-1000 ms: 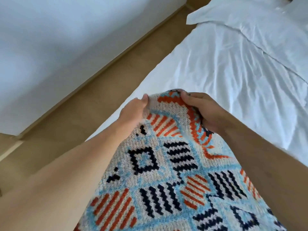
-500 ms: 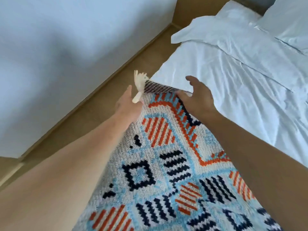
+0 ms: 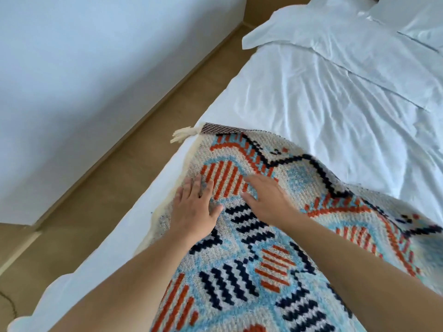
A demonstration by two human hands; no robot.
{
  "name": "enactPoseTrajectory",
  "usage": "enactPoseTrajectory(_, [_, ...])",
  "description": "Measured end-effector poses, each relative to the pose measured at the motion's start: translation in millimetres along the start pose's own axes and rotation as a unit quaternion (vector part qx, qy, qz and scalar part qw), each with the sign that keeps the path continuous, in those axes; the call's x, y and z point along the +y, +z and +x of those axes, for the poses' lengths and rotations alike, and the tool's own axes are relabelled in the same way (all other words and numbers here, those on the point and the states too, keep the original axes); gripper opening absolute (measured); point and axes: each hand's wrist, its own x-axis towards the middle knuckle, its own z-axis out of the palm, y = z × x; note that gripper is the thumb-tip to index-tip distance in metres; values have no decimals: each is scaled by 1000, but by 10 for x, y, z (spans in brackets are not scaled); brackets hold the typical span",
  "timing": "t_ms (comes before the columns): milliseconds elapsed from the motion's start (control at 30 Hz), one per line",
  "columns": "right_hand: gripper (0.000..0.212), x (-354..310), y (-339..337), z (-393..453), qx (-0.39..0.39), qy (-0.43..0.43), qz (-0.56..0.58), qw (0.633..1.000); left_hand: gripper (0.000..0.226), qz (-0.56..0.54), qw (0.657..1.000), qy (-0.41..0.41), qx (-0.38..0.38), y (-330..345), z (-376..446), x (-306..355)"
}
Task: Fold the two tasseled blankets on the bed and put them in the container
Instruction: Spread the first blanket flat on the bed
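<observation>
A patterned tasseled blanket (image 3: 275,259) in cream, light blue, orange and navy lies spread along the left edge of the white bed (image 3: 323,111). A cream tassel (image 3: 183,134) sticks out from its far left corner, past the bed's edge. My left hand (image 3: 194,208) rests flat on the blanket near its left border, fingers straight. Just to the right, my right hand (image 3: 266,200) also lies flat on the blanket, palm down. Neither hand holds anything. Only one blanket shows, and no container is in view.
A white pillow (image 3: 359,37) lies at the head of the bed, far right. A strip of tan floor (image 3: 134,149) runs between the bed and a white wall (image 3: 84,68) on the left.
Both hands let go of the blanket's far end, which dropped flat onto the bed. They drew back and now press on the blanket with straight fingers.
</observation>
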Motion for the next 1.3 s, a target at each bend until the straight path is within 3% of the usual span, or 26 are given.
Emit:
enactPoseTrajectory(133, [61,-232,12,770,-22,-82,-84,993,83,26,999,20,6,160,197,-139])
enactPoseTrajectory(267, [63,-318,1,1478,-10,-105,-154,983,83,25,999,30,-3,270,275,-228])
enactPoseTrajectory(333, [65,-194,-100,1854,44,-30,-168,984,83,28,999,36,-3,294,308,-261])
enactPoseTrajectory(433, [66,20,-315,1973,133,149,-64,978,85,21,999,36,-13,295,341,-289])
enactPoseTrajectory(500, [55,67,-217,1596,171,109,-65,977,86,29,999,38,-19,271,348,-283])
enactPoseTrajectory(567, [55,58,40,923,163,30,-47,985,87,36,999,27,-24,241,346,-254])
enactPoseTrajectory(667, [63,195,445,-97,46,13,-45,998,86,61,998,1,-16,179,262,-82])
enactPoseTrajectory(767, [69,567,596,-814,2,58,-83,995,83,69,998,8,-3,145,85,262])
enactPoseTrajectory(900, [82,1151,545,-1482,16,181,-36,983,71,66,992,100,-47,256,-175,865])
enactPoseTrajectory(1033, [69,1769,413,-2205,24,282,-3,959,64,66,981,142,-112,352,-444,1633])
enactPoseTrajectory(1200, [66,2647,123,-3204,96,389,33,916,60,65,964,194,-170,478,-779,2630])
enactPoseTrajectory(1300, [60,3288,-102,-3665,207,432,70,875,61,76,962,208,-161,614,-951,3249])
